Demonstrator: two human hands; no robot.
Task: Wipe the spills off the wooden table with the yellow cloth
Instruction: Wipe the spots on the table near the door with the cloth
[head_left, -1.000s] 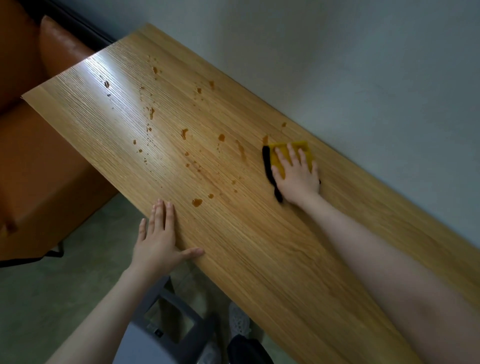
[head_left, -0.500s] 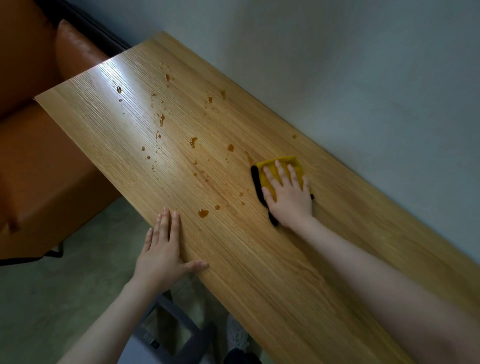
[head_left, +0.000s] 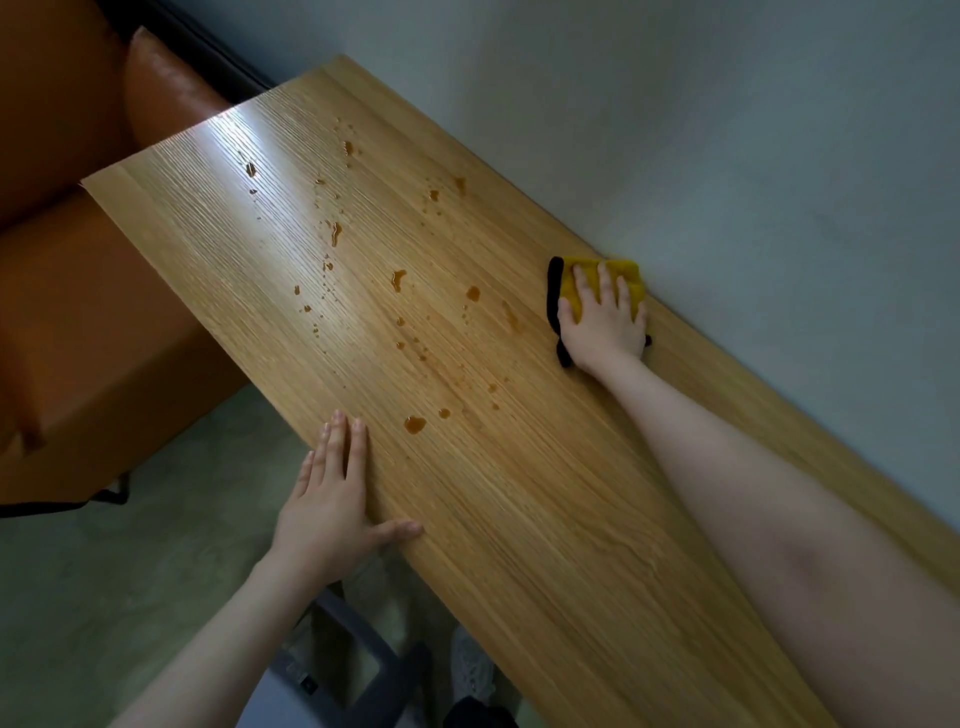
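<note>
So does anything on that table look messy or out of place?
Yes. Brown drops and small puddles lie scattered across the wooden table, from its middle to the far end. The right hand presses the yellow cloth flat by the wall, beside them.

There are no words, numbers, labels or signs to read anywhere in this view.
</note>
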